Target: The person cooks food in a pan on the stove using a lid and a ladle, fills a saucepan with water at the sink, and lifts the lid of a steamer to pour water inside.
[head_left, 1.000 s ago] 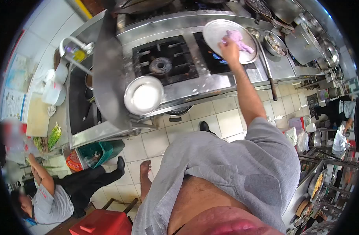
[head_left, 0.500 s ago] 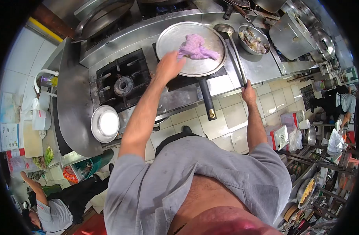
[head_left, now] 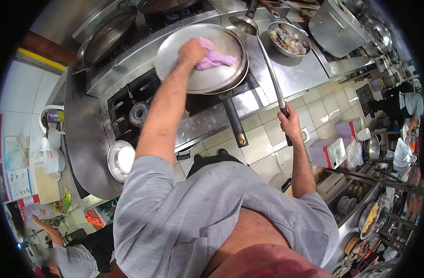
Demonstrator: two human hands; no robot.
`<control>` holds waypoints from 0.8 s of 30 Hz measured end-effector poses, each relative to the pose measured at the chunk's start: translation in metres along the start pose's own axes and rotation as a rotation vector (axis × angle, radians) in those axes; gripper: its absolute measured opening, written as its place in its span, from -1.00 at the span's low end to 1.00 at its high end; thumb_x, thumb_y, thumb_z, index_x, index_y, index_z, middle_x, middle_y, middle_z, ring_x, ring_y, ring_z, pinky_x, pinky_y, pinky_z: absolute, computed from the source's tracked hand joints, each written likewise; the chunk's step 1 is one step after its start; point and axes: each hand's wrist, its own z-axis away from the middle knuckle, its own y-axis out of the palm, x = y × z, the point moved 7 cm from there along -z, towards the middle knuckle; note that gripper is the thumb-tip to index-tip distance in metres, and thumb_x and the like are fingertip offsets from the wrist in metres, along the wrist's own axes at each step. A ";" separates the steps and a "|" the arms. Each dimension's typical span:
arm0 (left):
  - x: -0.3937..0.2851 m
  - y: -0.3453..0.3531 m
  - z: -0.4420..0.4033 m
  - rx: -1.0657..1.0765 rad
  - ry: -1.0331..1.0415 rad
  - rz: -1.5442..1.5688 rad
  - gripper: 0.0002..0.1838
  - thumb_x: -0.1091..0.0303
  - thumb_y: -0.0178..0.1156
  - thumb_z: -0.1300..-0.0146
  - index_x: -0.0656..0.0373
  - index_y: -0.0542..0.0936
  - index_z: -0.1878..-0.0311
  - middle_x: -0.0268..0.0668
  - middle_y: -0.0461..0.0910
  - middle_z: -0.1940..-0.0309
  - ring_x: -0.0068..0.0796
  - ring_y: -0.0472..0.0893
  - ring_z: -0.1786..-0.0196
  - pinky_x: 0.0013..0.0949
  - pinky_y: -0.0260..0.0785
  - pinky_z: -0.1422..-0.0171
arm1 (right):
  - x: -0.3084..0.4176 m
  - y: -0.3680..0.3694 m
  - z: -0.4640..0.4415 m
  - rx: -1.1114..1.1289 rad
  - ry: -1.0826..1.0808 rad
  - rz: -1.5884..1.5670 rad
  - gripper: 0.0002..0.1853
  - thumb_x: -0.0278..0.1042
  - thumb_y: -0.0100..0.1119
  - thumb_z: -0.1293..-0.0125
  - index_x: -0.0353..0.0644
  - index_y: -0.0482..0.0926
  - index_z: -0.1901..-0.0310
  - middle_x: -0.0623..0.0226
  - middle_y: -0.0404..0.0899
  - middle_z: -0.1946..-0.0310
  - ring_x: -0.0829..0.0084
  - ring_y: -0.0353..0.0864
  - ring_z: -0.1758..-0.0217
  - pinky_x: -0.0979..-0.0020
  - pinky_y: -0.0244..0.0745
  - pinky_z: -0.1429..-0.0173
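Observation:
My left hand (head_left: 191,52) is closed on a pink cloth (head_left: 216,59), which lies bunched over a round metal lid (head_left: 172,42). The lid sits off-centre to the left on a pan (head_left: 242,76), whose dark handle (head_left: 233,121) points toward me. Part of the pan's right rim shows beside the lid. Whether the fingers grip the lid through the cloth is hidden. My right hand (head_left: 290,123) is wrapped round the dark grip of a long ladle (head_left: 272,69). The ladle's bowl (head_left: 244,25) is up near the back of the counter, left of a bowl of shellfish (head_left: 289,39).
A gas burner (head_left: 138,113) is left of the pan, with a metal bowl (head_left: 121,160) at the front edge. A large pot (head_left: 334,28) stands at the back right. Flames burn under another pan behind. Co-workers are at far left (head_left: 75,259) and far right (head_left: 408,104).
My left hand has moved onto the cloth and closed. The lid has shifted left, uncovering the pan's right rim. My right hand has come nearer me, and the ladle with it.

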 end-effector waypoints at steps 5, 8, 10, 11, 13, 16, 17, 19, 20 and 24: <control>0.092 -0.070 -0.004 -0.021 -0.018 -0.015 -0.42 0.04 0.32 0.18 0.34 0.56 0.18 0.05 0.58 0.22 -0.12 0.59 0.13 -0.19 0.40 0.01 | 0.057 0.013 0.038 0.193 0.044 -0.191 -0.44 -0.39 0.07 -0.20 -0.27 0.18 -0.23 0.48 0.29 0.66 0.66 0.27 0.75 0.56 0.21 0.70; 0.151 -0.096 0.010 -0.086 -0.019 0.003 -0.37 0.04 0.31 0.21 0.42 0.54 0.16 0.12 0.55 0.20 -0.07 0.58 0.10 -0.17 0.39 -0.01 | 0.067 0.019 0.058 0.250 0.078 -0.164 -0.45 -0.42 0.04 -0.22 -0.24 0.17 -0.24 0.48 0.28 0.67 0.65 0.28 0.77 0.56 0.21 0.73; 0.190 -0.105 0.019 -0.173 -0.065 0.023 -0.34 0.04 0.30 0.23 0.48 0.53 0.17 0.16 0.54 0.20 -0.03 0.57 0.09 -0.18 0.38 -0.02 | 0.067 0.025 0.061 0.285 0.092 -0.083 -0.45 -0.42 0.04 -0.23 -0.25 0.16 -0.24 0.47 0.29 0.66 0.65 0.29 0.76 0.55 0.21 0.74; 0.202 -0.107 0.025 -0.173 -0.070 0.025 -0.34 0.04 0.30 0.23 0.48 0.53 0.17 0.16 0.54 0.20 -0.03 0.57 0.09 -0.18 0.38 -0.02 | 0.064 0.029 0.063 0.289 0.092 -0.080 -0.45 -0.42 0.04 -0.23 -0.25 0.16 -0.24 0.47 0.29 0.66 0.65 0.29 0.76 0.55 0.21 0.74; 0.225 -0.106 0.035 -0.151 -0.149 0.103 -0.30 0.03 0.29 0.24 0.52 0.51 0.15 0.19 0.53 0.20 0.00 0.56 0.08 -0.19 0.37 -0.03 | 0.061 0.038 0.065 0.284 0.098 0.010 -0.45 -0.43 0.04 -0.22 -0.24 0.15 -0.25 0.47 0.29 0.65 0.65 0.29 0.76 0.55 0.22 0.73; 0.243 -0.098 0.042 -0.145 -0.157 0.132 -0.31 0.04 0.29 0.24 0.52 0.51 0.15 0.20 0.53 0.20 -0.01 0.56 0.08 -0.20 0.38 -0.02 | 0.073 0.054 0.080 0.340 0.128 -0.015 -0.44 -0.43 0.04 -0.22 -0.22 0.15 -0.26 0.46 0.29 0.63 0.65 0.28 0.76 0.55 0.22 0.73; 0.248 -0.093 0.042 -0.124 -0.160 0.156 -0.31 0.04 0.29 0.24 0.52 0.51 0.16 0.20 0.53 0.21 -0.01 0.56 0.09 -0.21 0.38 -0.02 | 0.077 0.056 0.087 0.388 0.141 -0.028 -0.44 -0.42 0.03 -0.21 -0.22 0.16 -0.26 0.46 0.29 0.63 0.65 0.28 0.76 0.55 0.22 0.72; 0.256 -0.082 0.041 -0.125 -0.160 0.160 -0.32 0.04 0.30 0.23 0.52 0.52 0.17 0.20 0.54 0.22 -0.01 0.56 0.09 -0.21 0.38 -0.01 | 0.079 0.052 0.097 0.411 0.142 0.001 -0.47 -0.42 0.03 -0.22 -0.21 0.19 -0.24 0.45 0.30 0.61 0.65 0.27 0.75 0.55 0.23 0.69; 0.255 -0.080 0.042 -0.128 -0.160 0.162 -0.33 0.05 0.30 0.23 0.52 0.52 0.18 0.20 0.54 0.22 -0.01 0.57 0.10 -0.21 0.38 -0.01 | 0.082 0.047 0.101 0.388 0.061 0.076 -0.47 -0.42 0.03 -0.22 -0.21 0.20 -0.23 0.44 0.32 0.60 0.65 0.27 0.74 0.54 0.23 0.67; 0.258 -0.068 0.057 -0.086 -0.247 0.116 -0.34 0.05 0.32 0.25 0.50 0.53 0.19 0.18 0.55 0.23 -0.02 0.57 0.10 -0.20 0.38 -0.01 | 0.103 0.023 0.128 0.400 0.101 0.165 -0.48 -0.42 0.05 -0.22 -0.20 0.22 -0.23 0.41 0.36 0.57 0.63 0.31 0.63 0.52 0.30 0.55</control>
